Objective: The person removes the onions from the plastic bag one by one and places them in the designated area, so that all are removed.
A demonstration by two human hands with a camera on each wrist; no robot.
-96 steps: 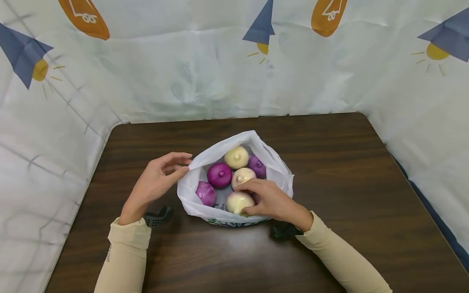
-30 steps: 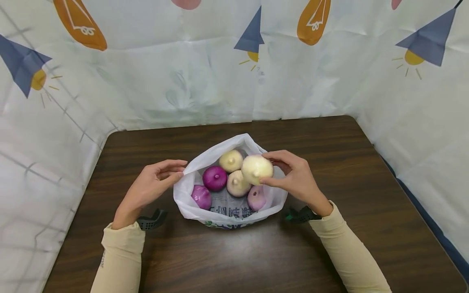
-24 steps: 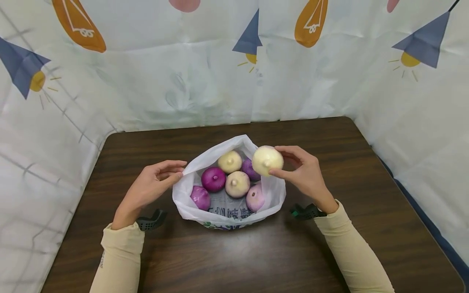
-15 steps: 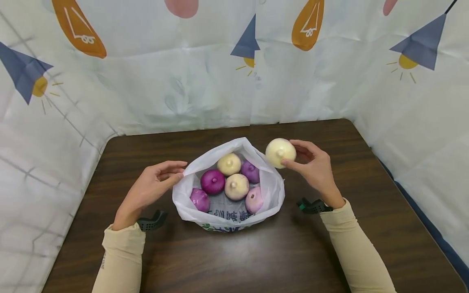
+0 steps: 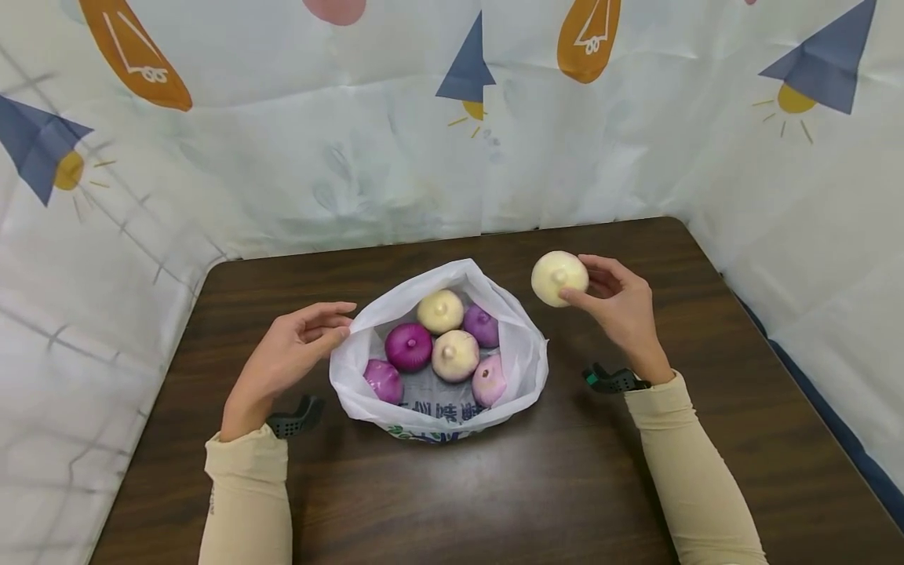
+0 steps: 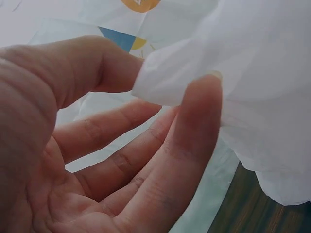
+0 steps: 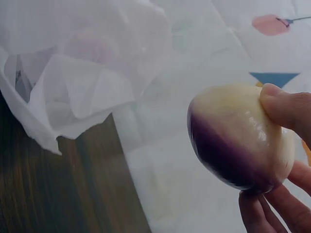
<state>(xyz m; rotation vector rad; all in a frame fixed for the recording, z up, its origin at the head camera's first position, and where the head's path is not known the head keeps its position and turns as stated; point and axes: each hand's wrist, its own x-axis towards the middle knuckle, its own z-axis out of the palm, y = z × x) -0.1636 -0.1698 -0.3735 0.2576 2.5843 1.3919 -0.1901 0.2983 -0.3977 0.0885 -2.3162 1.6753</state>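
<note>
The left hand point(image 5: 282, 361) is pinching the left rim of the white bag point(image 5: 524, 349), presumably keeping its mouth spread; outside its right edge, the right hand point(image 5: 623, 304) is gripping a pale onion point(image 5: 554, 275) between thumb and fingers, its height being hard to judge

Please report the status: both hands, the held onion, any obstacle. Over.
Left hand pinching bag at rim. Right hand holding onion, apart from bag. Six others visible inside. Nothing seen blocking held onion.
</note>
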